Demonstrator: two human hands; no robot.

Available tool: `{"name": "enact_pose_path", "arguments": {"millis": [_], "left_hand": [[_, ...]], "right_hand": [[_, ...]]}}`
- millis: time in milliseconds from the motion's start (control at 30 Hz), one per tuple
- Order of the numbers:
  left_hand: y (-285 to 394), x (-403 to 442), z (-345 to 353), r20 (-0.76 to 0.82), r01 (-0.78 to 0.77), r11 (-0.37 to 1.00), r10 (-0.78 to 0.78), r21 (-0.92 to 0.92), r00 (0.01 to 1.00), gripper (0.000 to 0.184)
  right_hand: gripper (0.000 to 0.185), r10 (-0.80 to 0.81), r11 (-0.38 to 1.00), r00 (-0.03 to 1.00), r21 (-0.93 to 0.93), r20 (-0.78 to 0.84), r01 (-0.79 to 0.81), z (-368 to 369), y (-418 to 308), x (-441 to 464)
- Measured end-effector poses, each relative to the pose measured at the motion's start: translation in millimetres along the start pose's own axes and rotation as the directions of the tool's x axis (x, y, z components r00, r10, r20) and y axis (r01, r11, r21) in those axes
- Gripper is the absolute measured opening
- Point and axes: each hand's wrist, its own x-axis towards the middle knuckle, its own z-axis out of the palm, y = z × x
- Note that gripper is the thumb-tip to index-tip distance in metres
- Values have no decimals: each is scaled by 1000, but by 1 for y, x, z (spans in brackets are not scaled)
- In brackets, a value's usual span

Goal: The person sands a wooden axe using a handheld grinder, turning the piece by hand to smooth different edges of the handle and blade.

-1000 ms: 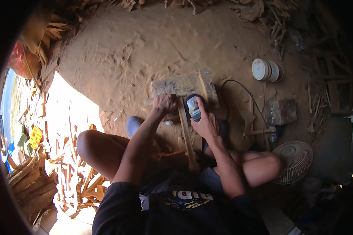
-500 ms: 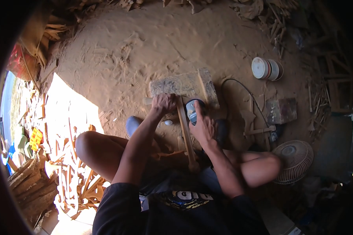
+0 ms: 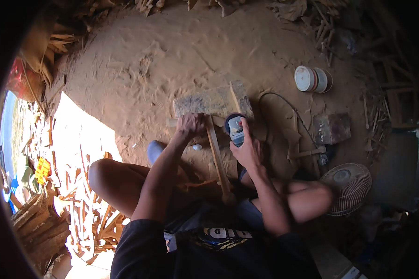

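My left hand (image 3: 191, 124) is closed around the far end of a long wooden piece (image 3: 216, 156), which runs back toward my lap and has a short crosspiece at its far end. My right hand (image 3: 248, 151) grips an angle grinder (image 3: 236, 130) by its body, one finger stretched along the top. The grinder's round dark disc points away from me, just right of the wooden piece and apart from it. Beyond both hands lies a worn wooden block (image 3: 205, 100) with a raised strip on its right end.
A white bucket (image 3: 307, 79) lies on its side at the far right. A cable (image 3: 288, 106) curves over the dusty ground near a box-like block (image 3: 331, 128). The fan (image 3: 347, 186) is beside my right knee; cut wood pieces (image 3: 91, 218) are heaped at my left.
The grinder in my right hand has moved right, away from the wooden piece, and turned a little. My left hand keeps its hold. The whole view has shifted slightly.
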Motion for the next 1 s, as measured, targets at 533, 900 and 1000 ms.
{"name": "enact_pose_path", "arguments": {"millis": [533, 900, 1000], "left_hand": [[-4, 1, 5, -82, 1, 998, -5, -55, 997, 44], [-2, 0, 2, -50, 27, 998, -30, -61, 998, 47], [-1, 0, -2, -38, 36, 997, -39, -73, 999, 48]], "right_hand": [[95, -43, 999, 990, 26, -131, 47, 6, 16, 10], [94, -52, 919, 998, 392, 24, 38, -25, 27, 37], [95, -83, 929, 997, 363, 9, 74, -19, 36, 34]]}}
